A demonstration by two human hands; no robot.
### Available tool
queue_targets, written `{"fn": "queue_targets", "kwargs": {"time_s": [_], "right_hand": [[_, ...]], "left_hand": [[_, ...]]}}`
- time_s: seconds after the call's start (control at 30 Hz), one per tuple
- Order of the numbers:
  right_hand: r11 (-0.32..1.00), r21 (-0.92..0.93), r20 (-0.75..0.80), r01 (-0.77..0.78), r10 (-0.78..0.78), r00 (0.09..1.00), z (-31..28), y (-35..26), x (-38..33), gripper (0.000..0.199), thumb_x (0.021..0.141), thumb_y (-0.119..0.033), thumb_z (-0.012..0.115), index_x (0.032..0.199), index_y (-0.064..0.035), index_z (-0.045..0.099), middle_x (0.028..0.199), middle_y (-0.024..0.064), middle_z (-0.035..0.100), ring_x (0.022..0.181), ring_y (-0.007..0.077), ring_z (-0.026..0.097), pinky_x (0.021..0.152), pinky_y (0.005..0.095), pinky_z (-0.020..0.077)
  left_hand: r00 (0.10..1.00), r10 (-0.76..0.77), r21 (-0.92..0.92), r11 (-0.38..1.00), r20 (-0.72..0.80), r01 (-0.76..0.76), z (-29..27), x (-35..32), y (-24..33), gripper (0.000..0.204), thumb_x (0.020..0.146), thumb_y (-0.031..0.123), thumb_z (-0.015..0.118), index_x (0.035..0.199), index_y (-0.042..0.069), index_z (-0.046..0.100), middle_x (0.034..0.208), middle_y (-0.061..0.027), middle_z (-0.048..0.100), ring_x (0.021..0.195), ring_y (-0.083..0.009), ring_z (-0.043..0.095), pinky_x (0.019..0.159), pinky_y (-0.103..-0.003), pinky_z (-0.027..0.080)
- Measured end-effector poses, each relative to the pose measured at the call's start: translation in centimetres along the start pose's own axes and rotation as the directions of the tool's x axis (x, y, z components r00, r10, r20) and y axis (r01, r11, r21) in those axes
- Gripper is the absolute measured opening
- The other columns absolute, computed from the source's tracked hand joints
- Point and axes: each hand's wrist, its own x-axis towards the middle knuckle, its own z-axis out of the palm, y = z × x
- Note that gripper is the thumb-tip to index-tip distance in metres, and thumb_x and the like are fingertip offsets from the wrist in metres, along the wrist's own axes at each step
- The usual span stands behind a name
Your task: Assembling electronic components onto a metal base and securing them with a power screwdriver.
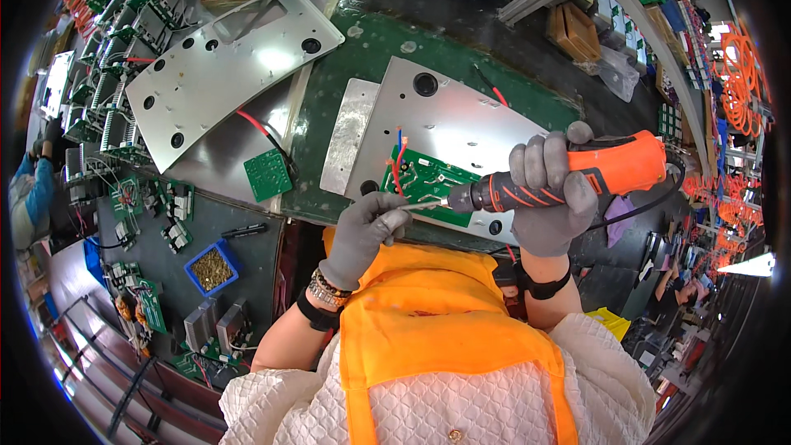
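My right hand, in a grey glove, is wrapped round an orange and black electric screwdriver that lies sideways and points left. Its long bit reaches to my gloved left hand, whose thumb and fingers are pinched at the bit's tip. Whether a screw is held there is too small to tell. Beneath the bit lies a green circuit board with red and blue wires standing up from it. That board rests on a silver metal plate with black round holes, on the green bench mat.
Another silver plate lies at the left, near a small green board on wires. A blue tray of brass-coloured screws and a black pen sit lower left. Rows of heat-sink assemblies stand far left. A black cable trails from the screwdriver.
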Motion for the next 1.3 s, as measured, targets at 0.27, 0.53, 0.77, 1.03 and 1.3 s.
{"fn": "queue_targets", "kwargs": {"time_s": [0.27, 0.53, 0.77, 1.03, 1.3], "right_hand": [[0.944, -0.328, 0.059, 0.025, -0.006, 0.998, 0.9, 3.9, 2.8, 0.037, 0.076, -0.009, 0.06, 0.111, -0.0091, 0.048, 0.072, 0.0011, 0.047, 0.067, 0.0166, 0.049, 0.068, 0.0346, 0.0437], [0.93, -0.369, 0.076, 0.0, 0.031, 0.997, 1.7, 5.2, 2.9, 0.038, 0.075, -0.002, 0.056, 0.111, -0.0078, 0.048, 0.072, 0.0029, 0.051, 0.066, 0.0174, 0.051, 0.066, 0.0357, 0.0468], [0.897, -0.428, 0.201, 0.108, -0.022, 0.979, 1.6, 5.8, 2.7, 0.04, 0.077, -0.001, 0.058, 0.114, -0.0069, 0.046, 0.072, 0.0034, 0.051, 0.064, 0.0171, 0.052, 0.062, 0.034, 0.0473], [0.795, -0.58, 0.368, 0.174, 0.066, 0.927, 2.4, 6.0, 2.4, 0.037, 0.075, 0.008, 0.06, 0.106, -0.0062, 0.048, 0.074, 0.0053, 0.055, 0.066, 0.0178, 0.056, 0.062, 0.0331, 0.0495], [0.774, -0.614, 0.396, 0.157, 0.13, 0.909, 2.9, 6.5, 2.4, 0.028, 0.075, 0.014, 0.056, 0.096, -0.0036, 0.051, 0.075, 0.0059, 0.057, 0.067, 0.0163, 0.06, 0.065, 0.0327, 0.0523]], "left_hand": [[1.0, -0.003, 0.051, 0.999, 0.005, 0.002, -1.8, -0.8, -1.1, 0.022, 0.098, 0.007, 0.048, 0.116, -0.001, 0.057, 0.097, -0.0079, 0.064, 0.081, -0.0106, 0.06, 0.066, -0.023, 0.049], [0.992, -0.116, -0.048, 0.992, -0.052, 0.114, -2.5, -1.5, -0.9, 0.024, 0.099, 0.006, 0.041, 0.119, 0.001, 0.053, 0.098, -0.0089, 0.066, 0.073, -0.0109, 0.063, 0.055, -0.019, 0.047], [0.989, -0.135, -0.018, 0.991, -0.061, 0.134, -3.0, -1.2, -1.2, 0.023, 0.098, 0.004, 0.042, 0.117, 0.001, 0.054, 0.098, -0.0092, 0.066, 0.075, -0.0103, 0.063, 0.056, -0.019, 0.047], [0.995, -0.073, -0.036, 0.997, -0.069, 0.071, -2.7, -1.3, -0.8, 0.02, 0.099, 0.006, 0.045, 0.115, 0.002, 0.056, 0.093, -0.0086, 0.065, 0.072, -0.0101, 0.061, 0.056, -0.021, 0.047], [0.985, -0.159, 0.11, 0.98, -0.06, 0.165, -3.3, -1.3, 0.9, 0.021, 0.1, 0.016, 0.049, 0.113, 0.002, 0.056, 0.084, -0.0045, 0.065, 0.063, -0.0072, 0.058, 0.052, -0.019, 0.042]]}}
